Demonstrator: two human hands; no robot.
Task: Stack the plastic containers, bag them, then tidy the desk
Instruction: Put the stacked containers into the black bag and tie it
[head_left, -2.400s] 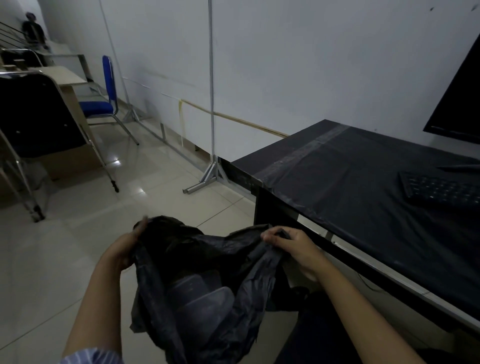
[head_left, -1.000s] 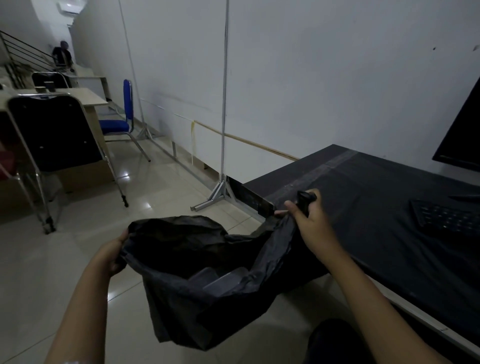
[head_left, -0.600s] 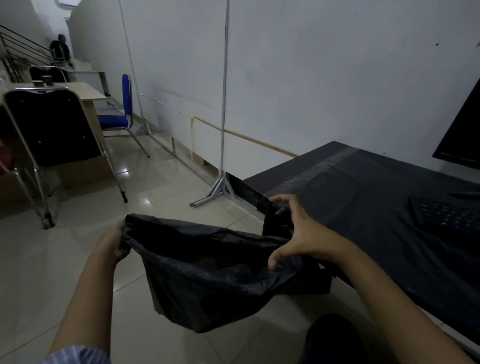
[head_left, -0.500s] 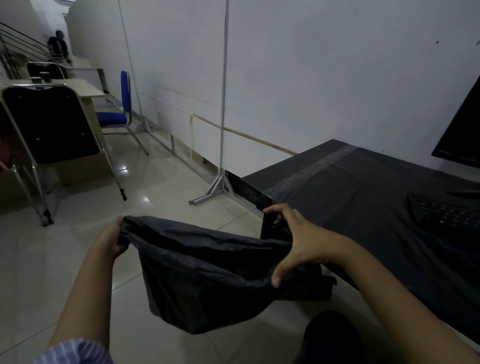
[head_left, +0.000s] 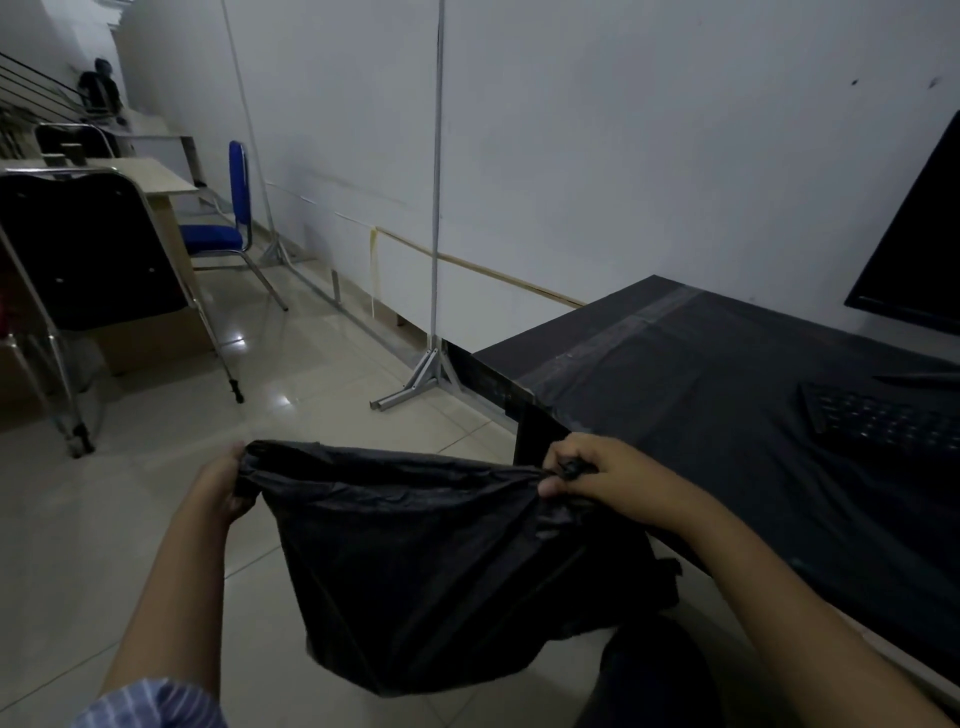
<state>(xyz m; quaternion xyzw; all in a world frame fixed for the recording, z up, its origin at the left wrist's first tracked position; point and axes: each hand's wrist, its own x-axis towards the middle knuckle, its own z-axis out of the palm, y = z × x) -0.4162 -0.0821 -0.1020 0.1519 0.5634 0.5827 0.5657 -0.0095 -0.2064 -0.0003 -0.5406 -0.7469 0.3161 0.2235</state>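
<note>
Black plastic bag (head_left: 441, 561) stretched taut above tiled floor (head_left: 104, 545), beside desk (head_left: 727, 415). Left hand (head_left: 221, 488) closed on left rim; right hand (head_left: 602, 475) pinched shut on bunched right rim. Mouth drawn closed, contents hidden. Keyboard (head_left: 883, 421) dim, monitor (head_left: 919, 249) cut off.

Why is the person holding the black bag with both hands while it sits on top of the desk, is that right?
Not quite. The head view shows the black bag is not on the desk. It hangs in the air over the floor, beside the desk's corner. The rest is right: the left hand grips one end of the bag's top and the right hand pinches the other.
</note>
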